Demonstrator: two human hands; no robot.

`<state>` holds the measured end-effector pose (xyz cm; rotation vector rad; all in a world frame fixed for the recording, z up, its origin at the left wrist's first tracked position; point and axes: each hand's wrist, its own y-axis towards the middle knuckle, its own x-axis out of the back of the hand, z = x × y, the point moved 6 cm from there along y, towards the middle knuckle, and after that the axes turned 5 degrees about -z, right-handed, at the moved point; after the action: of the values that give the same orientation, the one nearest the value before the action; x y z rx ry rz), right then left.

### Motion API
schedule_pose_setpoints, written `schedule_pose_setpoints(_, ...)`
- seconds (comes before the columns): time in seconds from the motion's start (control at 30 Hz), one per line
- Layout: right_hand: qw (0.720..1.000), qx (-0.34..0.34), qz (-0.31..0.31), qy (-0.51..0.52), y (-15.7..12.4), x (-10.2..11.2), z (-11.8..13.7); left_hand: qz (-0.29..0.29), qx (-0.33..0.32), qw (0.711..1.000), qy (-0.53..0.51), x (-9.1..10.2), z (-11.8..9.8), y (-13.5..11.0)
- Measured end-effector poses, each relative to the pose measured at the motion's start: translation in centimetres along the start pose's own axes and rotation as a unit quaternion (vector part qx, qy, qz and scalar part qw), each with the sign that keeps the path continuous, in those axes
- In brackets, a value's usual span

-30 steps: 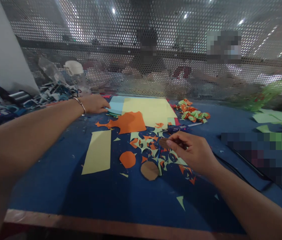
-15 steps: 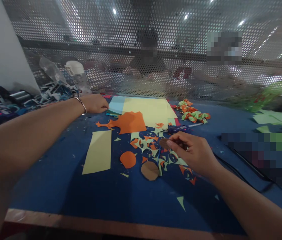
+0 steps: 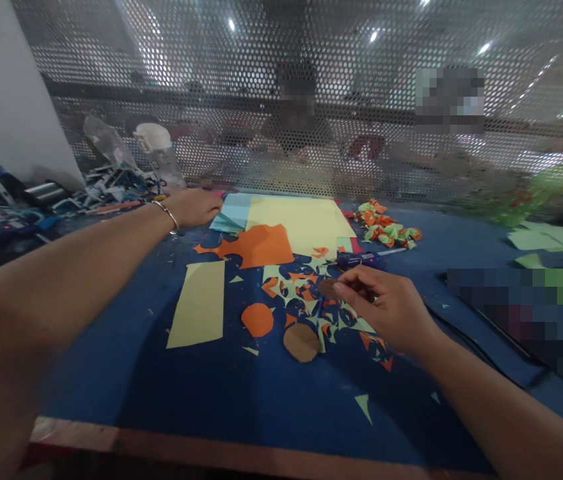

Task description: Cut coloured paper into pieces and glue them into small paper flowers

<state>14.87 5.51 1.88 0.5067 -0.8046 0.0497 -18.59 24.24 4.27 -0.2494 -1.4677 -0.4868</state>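
My right hand (image 3: 386,303) is closed in a pinch on a small brown paper piece (image 3: 328,288) above a heap of orange and pale green paper scraps (image 3: 306,293). My left hand (image 3: 196,207), with a bracelet on the wrist, reaches far across the blue table (image 3: 211,387) and rests with curled fingers at the left edge of a stack of light blue sheets (image 3: 234,215) under a yellow sheet (image 3: 298,220); what it grips is hidden. A brown paper disc (image 3: 301,341) and an orange disc (image 3: 257,319) lie near the scraps.
A cut orange sheet (image 3: 256,247) and a yellow strip (image 3: 198,303) lie left of the scraps. Crumpled orange-green paper bits (image 3: 386,230) sit at the back right. A perforated metal screen (image 3: 311,100) closes the far side, with clutter and a bottle (image 3: 158,153) at the left.
The view has shifted slightly. My left hand has drawn a little back to the left at the sheet stack. My right hand keeps its pinch in place.
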Motion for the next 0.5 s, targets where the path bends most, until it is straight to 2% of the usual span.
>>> schedule_pose_setpoints(0.1,1.000,-0.003,0.002,0.007,0.0,0.0,0.1,-0.062,0.042,0.997,0.004,1.2,0.4,0.1)
schedule_pose_setpoints(0.23,1.000,-0.004,0.002,0.015,-0.1,0.0,0.1,-0.143,0.111,0.983,0.003,3.8,1.7,-0.7)
schedule_pose_setpoints(0.33,1.000,-0.005,0.000,0.014,-0.1,0.1,0.0,-0.195,0.173,0.965,0.017,6.2,3.6,-2.1)
schedule_pose_setpoints(0.43,1.000,-0.007,0.007,0.026,-0.2,0.0,0.0,-0.260,0.248,0.933,0.031,8.3,6.0,-3.8)
schedule_pose_setpoints(0.5,0.999,-0.004,0.009,0.034,-0.3,0.0,0.1,-0.255,0.267,0.929,0.016,8.4,7.2,-4.4)
